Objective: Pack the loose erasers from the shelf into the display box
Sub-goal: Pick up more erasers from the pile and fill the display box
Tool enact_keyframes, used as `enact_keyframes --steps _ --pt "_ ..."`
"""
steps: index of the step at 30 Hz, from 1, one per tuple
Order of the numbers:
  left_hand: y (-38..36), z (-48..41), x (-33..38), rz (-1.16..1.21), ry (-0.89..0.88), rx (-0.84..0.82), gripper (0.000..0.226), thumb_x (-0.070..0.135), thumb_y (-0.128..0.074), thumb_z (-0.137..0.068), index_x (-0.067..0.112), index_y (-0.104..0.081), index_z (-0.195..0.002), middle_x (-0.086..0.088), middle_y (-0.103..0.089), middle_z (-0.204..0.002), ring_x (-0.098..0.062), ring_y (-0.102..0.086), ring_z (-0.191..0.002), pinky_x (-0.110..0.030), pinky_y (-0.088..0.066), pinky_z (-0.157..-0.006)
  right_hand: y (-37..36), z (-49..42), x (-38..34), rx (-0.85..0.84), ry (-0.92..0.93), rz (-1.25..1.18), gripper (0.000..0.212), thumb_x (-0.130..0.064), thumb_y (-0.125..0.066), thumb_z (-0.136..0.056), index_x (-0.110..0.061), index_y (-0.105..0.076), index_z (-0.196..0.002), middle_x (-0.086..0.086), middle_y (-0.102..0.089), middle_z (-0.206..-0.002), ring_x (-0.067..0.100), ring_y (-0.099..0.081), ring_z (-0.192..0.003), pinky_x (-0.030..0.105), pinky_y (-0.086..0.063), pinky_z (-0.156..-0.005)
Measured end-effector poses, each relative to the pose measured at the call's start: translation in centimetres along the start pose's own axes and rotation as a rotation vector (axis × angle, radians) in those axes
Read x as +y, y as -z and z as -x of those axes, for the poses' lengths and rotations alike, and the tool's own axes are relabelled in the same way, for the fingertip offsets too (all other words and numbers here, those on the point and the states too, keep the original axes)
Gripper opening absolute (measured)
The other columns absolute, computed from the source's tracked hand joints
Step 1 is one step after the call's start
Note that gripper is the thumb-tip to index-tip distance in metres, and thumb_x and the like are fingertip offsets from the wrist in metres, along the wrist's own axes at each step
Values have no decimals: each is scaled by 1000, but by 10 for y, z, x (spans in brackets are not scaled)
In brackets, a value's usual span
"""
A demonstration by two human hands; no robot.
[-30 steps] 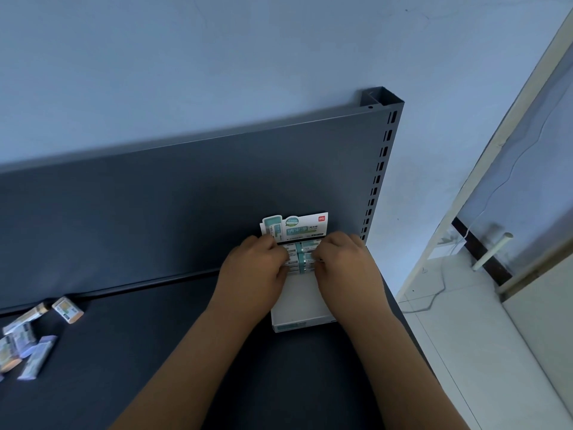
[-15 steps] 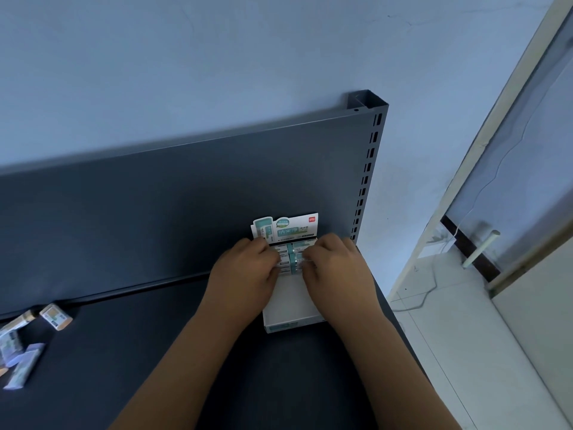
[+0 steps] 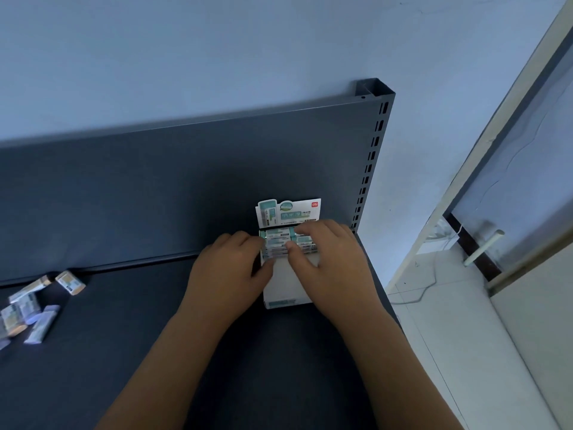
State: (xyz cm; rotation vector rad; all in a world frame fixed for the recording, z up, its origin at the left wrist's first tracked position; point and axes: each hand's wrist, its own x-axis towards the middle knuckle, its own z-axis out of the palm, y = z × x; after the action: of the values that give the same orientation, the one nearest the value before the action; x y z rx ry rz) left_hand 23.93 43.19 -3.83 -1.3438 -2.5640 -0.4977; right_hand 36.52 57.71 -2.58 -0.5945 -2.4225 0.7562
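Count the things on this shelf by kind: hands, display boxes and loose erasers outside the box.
Hands: 2 (left hand, right hand)
Display box: 1
Loose erasers: at least 5; the pile runs off frame
Boxed erasers: partly hidden, not counted
Total: at least 8

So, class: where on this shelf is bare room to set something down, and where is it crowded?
The shelf is bare between the loose erasers and the left hand. Crowded: the display box, with the right hand on it too.
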Motion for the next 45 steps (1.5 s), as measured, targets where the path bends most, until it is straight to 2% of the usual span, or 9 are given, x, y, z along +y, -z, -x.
enact_keyframes --steps 4,7,13,18,24,30,34,38,45 --pt "7 22 -4 35 113 -19 50 61 -49 -87 27 -67 -119 7 -68 -105 -16 -60 -91 -37 -54 -71 -2 8 -13 -104 18 -58 48 -53 -52 -91 -26 -60 -129 -11 -58 -130 10 -47 -122 27 -43 -99" --pt "11 40 -9 3 187 -6 59 66 -47 -85 22 -69 -118 4 -69 -109 -19 -63 -97 -37 -55 -73 -12 15 -22 -145 40 -89 47 -54 -54 -91 -26 -59 -128 -10 -58 -128 10 -46 -120 29 -42 -102" --pt "26 73 -43 -18 243 5 62 70 -47 -85 21 -68 -118 5 -69 -110 -19 -63 -98 -41 -55 -78 -45 25 -57 -155 86 -93 42 -49 -56 -94 -24 -62 -127 -11 -60 -124 8 -50 -119 21 -37 -101" --pt "51 111 -102 -6 281 64 62 67 -45 -85 18 -69 -116 3 -69 -107 -21 -62 -97 -40 -54 -77 -94 41 -114 -209 112 -103 44 -49 -54 -95 -26 -59 -131 -14 -57 -127 6 -46 -123 25 -42 -103" --pt "91 176 -217 20 250 11 55 62 -49 -85 22 -67 -118 5 -68 -108 -17 -61 -99 -35 -52 -81 -189 65 -216 -240 109 -72 43 -42 -55 -97 -21 -57 -135 -10 -55 -131 8 -43 -126 27 -41 -106" --pt "138 232 -321 104 113 52 25 39 -57 -88 21 -67 -102 6 -63 -98 -18 -57 -93 -35 -47 -80 -268 96 -327 -268 87 -85 26 -30 -57 -94 -24 -64 -118 -9 -59 -115 11 -51 -111 31 -45 -98" --pt "156 261 -366 177 64 56 20 31 -57 -90 21 -68 -104 6 -64 -100 -18 -58 -96 -36 -46 -84 -297 112 -371 -274 88 -40 28 -34 -52 -92 -26 -65 -116 -10 -61 -113 14 -54 -112 31 -44 -99" --pt "169 287 -402 179 137 77 22 35 -59 -91 23 -69 -107 8 -65 -104 -17 -56 -99 -35 -47 -86 -309 119 -395 -287 68 -17 28 -28 -60 -93 -24 -65 -120 -8 -60 -118 13 -48 -118 28 -43 -98" --pt "188 309 -453 157 254 66 25 25 -62 -91 25 -66 -117 9 -61 -113 -20 -53 -103 -38 -49 -85 -331 124 -426 -321 108 5 29 -25 -60 -92 -23 -66 -120 -8 -59 -118 11 -47 -116 29 -43 -97"
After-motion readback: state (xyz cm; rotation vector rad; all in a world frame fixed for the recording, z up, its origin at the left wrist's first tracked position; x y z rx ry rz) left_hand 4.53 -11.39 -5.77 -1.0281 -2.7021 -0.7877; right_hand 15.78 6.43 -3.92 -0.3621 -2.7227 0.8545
